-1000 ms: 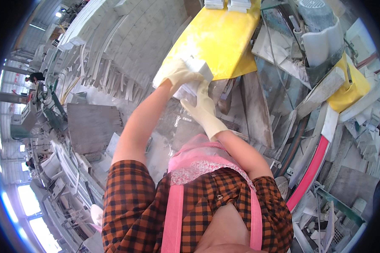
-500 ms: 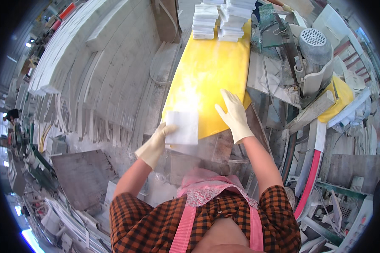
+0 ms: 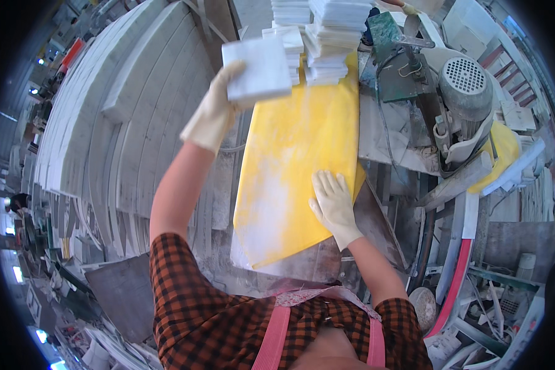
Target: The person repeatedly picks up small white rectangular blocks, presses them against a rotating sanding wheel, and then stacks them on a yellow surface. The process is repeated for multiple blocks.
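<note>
A square white stone tile point(image 3: 258, 69) is gripped at its left edge by my left hand point(image 3: 214, 103), in a cream glove. It is raised at the far left of the yellow sheet point(image 3: 302, 142), just in front of the stacked white tiles point(image 3: 332, 52). My right hand point(image 3: 334, 202), gloved the same way, lies flat on the sheet's near right part with fingers spread, holding nothing. White dust covers the sheet's near left part. The held tile hides part of the nearest stack.
Long white stone slabs point(image 3: 148, 105) stand packed on the left. To the right are a grey motor point(image 3: 465, 83) with a perforated cap, a green metal machine part point(image 3: 394, 61) and a second yellow cloth point(image 3: 502, 148). A person's hand point(image 3: 409, 8) shows at the top right.
My left hand has carried the tile from the sheet's near edge up and away toward the stacks. My right hand has come nearer and now rests flat on the yellow sheet.
</note>
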`<state>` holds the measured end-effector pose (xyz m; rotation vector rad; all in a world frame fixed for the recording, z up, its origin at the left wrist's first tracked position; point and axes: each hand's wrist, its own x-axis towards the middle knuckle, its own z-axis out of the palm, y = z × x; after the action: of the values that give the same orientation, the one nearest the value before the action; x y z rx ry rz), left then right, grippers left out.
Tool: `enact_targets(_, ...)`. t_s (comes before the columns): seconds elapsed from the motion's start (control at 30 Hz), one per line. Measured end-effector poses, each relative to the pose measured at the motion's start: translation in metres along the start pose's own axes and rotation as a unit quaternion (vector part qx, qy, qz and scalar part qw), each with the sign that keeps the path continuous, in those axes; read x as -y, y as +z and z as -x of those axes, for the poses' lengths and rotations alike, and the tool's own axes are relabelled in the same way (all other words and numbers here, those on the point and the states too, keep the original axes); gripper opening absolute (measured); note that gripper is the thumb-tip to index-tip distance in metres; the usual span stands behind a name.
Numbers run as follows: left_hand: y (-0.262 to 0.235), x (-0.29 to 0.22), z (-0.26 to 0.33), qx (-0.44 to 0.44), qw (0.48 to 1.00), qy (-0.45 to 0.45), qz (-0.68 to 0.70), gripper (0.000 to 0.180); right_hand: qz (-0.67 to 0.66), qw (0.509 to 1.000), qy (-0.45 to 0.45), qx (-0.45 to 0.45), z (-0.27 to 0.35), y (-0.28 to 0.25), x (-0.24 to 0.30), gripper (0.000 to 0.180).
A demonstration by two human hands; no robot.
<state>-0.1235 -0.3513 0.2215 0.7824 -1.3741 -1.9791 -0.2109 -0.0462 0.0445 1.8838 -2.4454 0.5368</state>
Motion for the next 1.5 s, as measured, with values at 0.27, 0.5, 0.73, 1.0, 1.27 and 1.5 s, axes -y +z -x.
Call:
enact_targets(0.27,0.057,-0.035,-0.166,-0.026,0.999,-0.029,0.029,0.056,-0.060,0.998,0.011,0.004,-0.004,-0.006,-0.005,0.062)
enact_targets(0.5,0.057,-0.032,-0.202,-0.006,0.991,-0.130,-0.042,0.068,-0.080,0.997,0.017,0.012,-0.003,-0.008,-0.005,0.062)
enact_targets(0.73,0.062,-0.055,-0.193,-0.019,0.971,-0.153,-0.181,0.071,-0.081,0.997,0.009,-0.001,-0.001,-0.009,-0.005,0.061)
enact_targets(1.0,0.057,-0.043,-0.173,-0.122,0.874,0.034,-0.469,0.060,-0.085,0.996,0.007,-0.030,0.000,-0.008,-0.004,0.061)
enact_targets(1.27,0.059,-0.046,-0.173,-0.104,0.841,0.001,-0.531,0.067,-0.075,0.996,-0.001,-0.044,0.001,-0.006,-0.003,0.059)
enact_targets(1.5,0.050,-0.044,-0.190,-0.062,0.837,0.038,-0.543,0.071,-0.086,0.996,-0.007,-0.023,-0.001,-0.013,-0.002,0.060)
